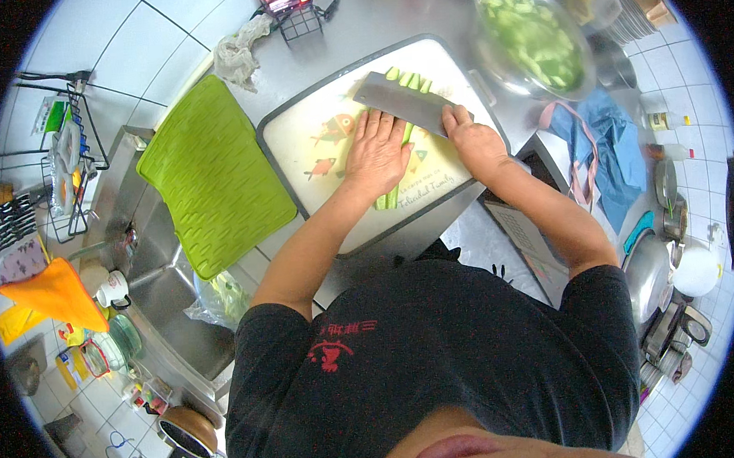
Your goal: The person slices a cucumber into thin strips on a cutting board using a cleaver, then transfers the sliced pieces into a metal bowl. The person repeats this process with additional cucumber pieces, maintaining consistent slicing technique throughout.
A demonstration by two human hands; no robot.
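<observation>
My right hand [477, 143] grips a broad metal cleaver [401, 103], with fingers at the rear of its blade. The blade lies across long pale-green vegetable strips [388, 200], perhaps cucumber. My left hand [376, 152] is laid over the strips with its fingers extended, holding them down close to the blade. Most of the strips' middle is hidden under that hand. Short cut ends [408, 80] show beyond the cleaver. Everything rests on a white cutting board [289, 140] with a dark rim and printed fish.
At the upper right stands a metal bowl [494, 79] of cut green pieces [534, 37]. A green ridged mat [217, 174] lies left of the board, partly over the sink [184, 323]. Crumpled plastic [242, 50] sits behind it. Blue cloth [609, 145] lies at right.
</observation>
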